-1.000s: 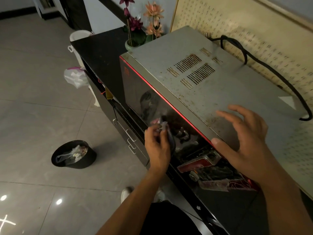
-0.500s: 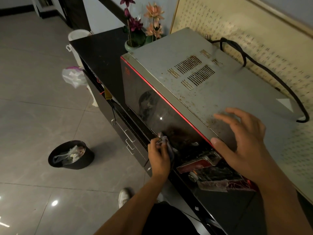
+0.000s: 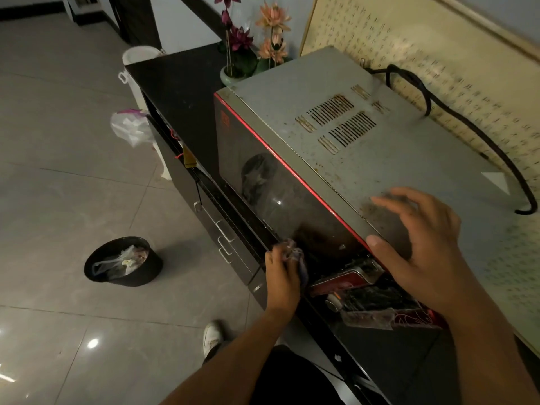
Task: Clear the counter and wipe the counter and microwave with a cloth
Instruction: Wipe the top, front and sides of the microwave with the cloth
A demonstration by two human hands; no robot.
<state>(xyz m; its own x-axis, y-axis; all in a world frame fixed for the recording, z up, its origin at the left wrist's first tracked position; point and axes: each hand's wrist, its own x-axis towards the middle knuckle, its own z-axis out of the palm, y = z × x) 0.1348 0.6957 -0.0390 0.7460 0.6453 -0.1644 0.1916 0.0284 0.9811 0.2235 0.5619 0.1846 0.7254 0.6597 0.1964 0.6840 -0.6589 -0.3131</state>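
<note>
A grey, stained microwave (image 3: 336, 159) with a dark glass door edged in red stands on the black counter (image 3: 181, 83). My left hand (image 3: 282, 276) grips a small crumpled cloth (image 3: 296, 254) and presses it against the lower part of the door, near the counter's front edge. My right hand (image 3: 420, 247) rests on the microwave's top near its front right corner, fingers spread and thumb at the top edge of the door. The red door handle (image 3: 342, 280) and worn control panel (image 3: 377, 302) lie just below that hand.
A vase of artificial flowers (image 3: 245, 48) stands behind the microwave on the counter. A black power cord (image 3: 455, 112) loops over the microwave's back. On the tiled floor are a black waste bin (image 3: 122, 263), a white plastic bag (image 3: 130, 128) and a white bucket (image 3: 140, 58). Drawers (image 3: 225, 238) front the counter.
My left hand has slid the cloth down the door glass toward its bottom edge. My right hand has stayed on the microwave's top.
</note>
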